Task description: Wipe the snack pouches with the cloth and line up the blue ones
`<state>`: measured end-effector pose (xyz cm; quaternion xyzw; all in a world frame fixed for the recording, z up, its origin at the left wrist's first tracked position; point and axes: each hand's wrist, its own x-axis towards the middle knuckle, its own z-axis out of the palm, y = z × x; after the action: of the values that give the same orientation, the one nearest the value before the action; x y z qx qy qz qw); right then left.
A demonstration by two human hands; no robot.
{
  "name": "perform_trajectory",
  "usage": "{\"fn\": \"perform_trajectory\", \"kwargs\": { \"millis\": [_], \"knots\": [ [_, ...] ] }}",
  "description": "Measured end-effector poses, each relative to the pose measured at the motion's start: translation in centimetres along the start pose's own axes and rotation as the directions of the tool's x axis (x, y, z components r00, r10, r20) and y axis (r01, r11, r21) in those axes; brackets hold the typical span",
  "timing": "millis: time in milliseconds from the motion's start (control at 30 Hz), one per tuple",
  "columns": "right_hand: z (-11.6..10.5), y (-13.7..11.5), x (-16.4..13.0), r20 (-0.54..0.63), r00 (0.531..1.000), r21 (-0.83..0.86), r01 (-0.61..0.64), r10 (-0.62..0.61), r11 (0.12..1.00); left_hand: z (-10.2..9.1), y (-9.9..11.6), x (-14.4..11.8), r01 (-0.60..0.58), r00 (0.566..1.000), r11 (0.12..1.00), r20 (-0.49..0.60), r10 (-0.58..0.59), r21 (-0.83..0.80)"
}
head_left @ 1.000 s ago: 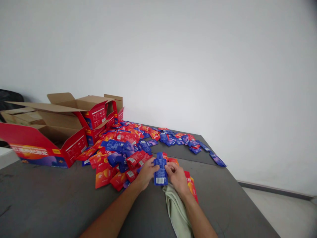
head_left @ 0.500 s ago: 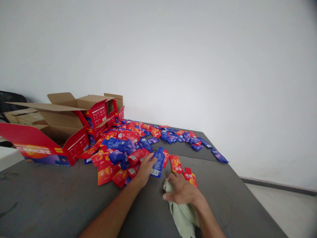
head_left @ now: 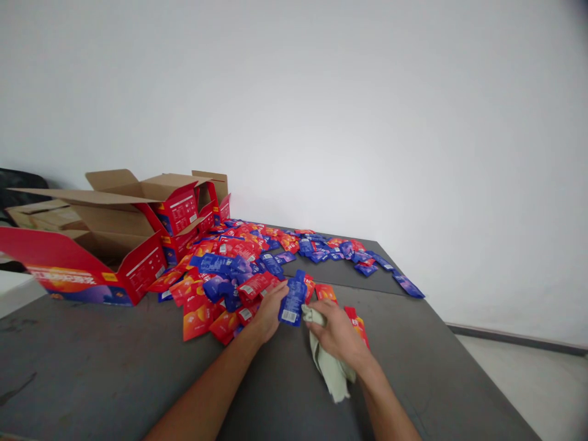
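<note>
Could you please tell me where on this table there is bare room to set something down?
The dark table is bare in front of the open red carton, left of the left hand holding a blue pouch. Another bare strip lies right of the right hand gripping the green cloth, toward the table's right edge. The pouch pile behind the hands is crowded.

A: Head cam only, worn, facing fwd and down over the table (head_left: 92,361), hands close at bottom centre.
B: Far side?
A: Wall fills the top half; boxes (head_left: 114,245) at left, prob. a bit further off.
</note>
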<state>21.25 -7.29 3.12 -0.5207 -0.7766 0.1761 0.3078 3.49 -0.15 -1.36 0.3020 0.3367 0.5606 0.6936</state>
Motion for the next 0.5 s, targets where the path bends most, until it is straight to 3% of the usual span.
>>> {"fn": "perform_trajectory", "kwargs": {
  "millis": [100,200,333,500],
  "knots": [
    [0.8,-0.6,0.6,-0.218,0.971,-0.009,0.096,-0.096,0.995,1.0,0.8,-1.2,0.074,0.988,0.997,0.137,-0.076,0.018],
    [1.7,-1.0,0.8,-0.316,0.932,-0.097,0.156,-0.179,0.983,2.0,1.3,-2.4,0.142,0.958,0.990,0.249,-0.143,0.023],
    [2.4,-1.4,0.7,-0.245,0.937,-0.169,0.212,-0.249,0.963,2.2,1.4,-2.9,0.133,0.944,0.991,0.303,-0.131,0.013],
    [3.4,-2.3,0.5,-0.042,0.938,-0.136,0.334,-0.343,0.932,1.4,1.8,-2.3,0.103,0.977,0.994,0.191,-0.096,-0.024]
  ]
}}
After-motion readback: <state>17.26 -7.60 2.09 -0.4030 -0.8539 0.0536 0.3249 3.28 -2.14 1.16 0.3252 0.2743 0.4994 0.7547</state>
